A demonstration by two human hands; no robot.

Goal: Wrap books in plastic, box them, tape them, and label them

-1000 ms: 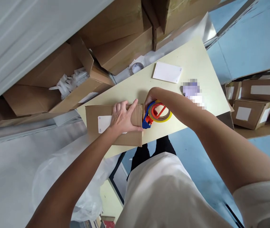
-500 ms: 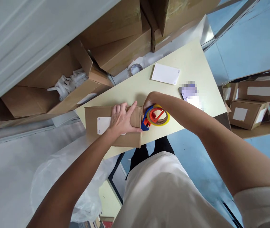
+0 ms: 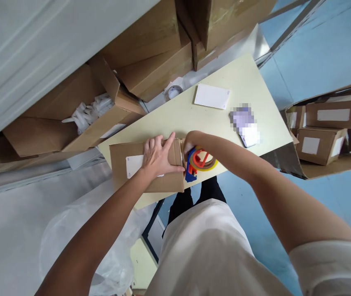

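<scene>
A closed cardboard box [image 3: 122,183] with a white label [image 3: 133,164] lies near the table's front edge. My left hand [image 3: 157,158] rests on its top with fingers spread and the thumb reaching to the right edge. At that right end, my right hand [image 3: 191,140] is bent downward and closed on a tape dispenser [image 3: 190,168], which has a blue and orange frame and a yellow-edged roll. The dispenser is right beside the box's end face. My right wrist and forearm hide most of those fingers, and part of the roll.
On the pale table [image 3: 175,117] lie a white card or pad [image 3: 212,96] and a partly blurred phone [image 3: 245,123]. Open cartons [image 3: 159,74] line the back, near a tape roll [image 3: 174,92]. A carton of labelled boxes [image 3: 320,144] stands right; plastic wrapping [image 3: 79,230] hangs lower left.
My right hand and the tape dispenser have moved a little down along the box's right end, toward my body. My left hand stays on the box. The view has shifted slightly.
</scene>
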